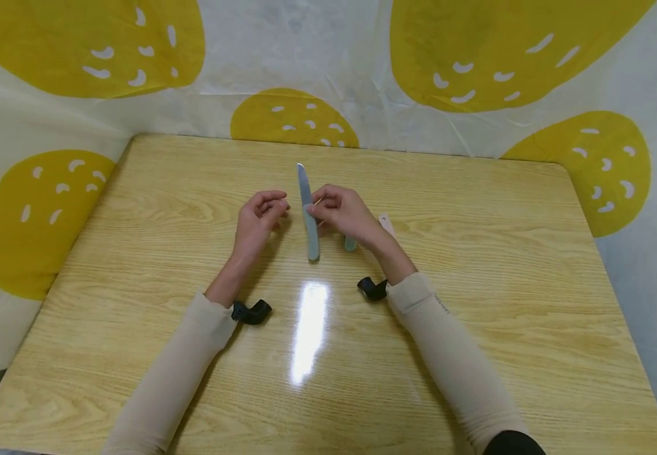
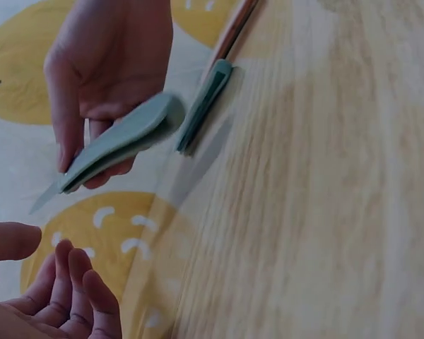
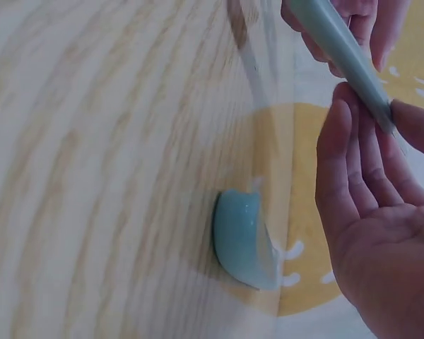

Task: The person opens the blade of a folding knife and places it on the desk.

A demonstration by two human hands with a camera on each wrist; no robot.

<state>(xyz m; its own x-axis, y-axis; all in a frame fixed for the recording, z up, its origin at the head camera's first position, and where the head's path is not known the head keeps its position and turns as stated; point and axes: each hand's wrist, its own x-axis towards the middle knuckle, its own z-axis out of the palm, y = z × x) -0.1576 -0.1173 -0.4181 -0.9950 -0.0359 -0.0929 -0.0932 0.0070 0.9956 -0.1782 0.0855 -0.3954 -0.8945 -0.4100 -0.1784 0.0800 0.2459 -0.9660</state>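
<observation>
We judge the step in hand to be the holding of the knife (image 1: 311,229) above the counter (image 1: 505,284) by the right hand (image 1: 345,213). The next move, in our judgement, calls for a steady pinch and for both hands to keep clear of the edge. The knife lies between the two hands, its blade (image 1: 303,182) directed away from the person and its handle (image 1: 313,246) toward them. The right thumb and fingers are closed in a pinch on the knife where blade meets handle. The left hand (image 1: 256,220) stands just to the left of the knife, apart from it in the head view; its fingers are loosely bent, separated from the thumb, and have hold of nothing. We note a second green item (image 1: 350,243) on the counter beneath the right hand, and a pale strip (image 1: 386,223) partly hidden by the right wrist.
</observation>
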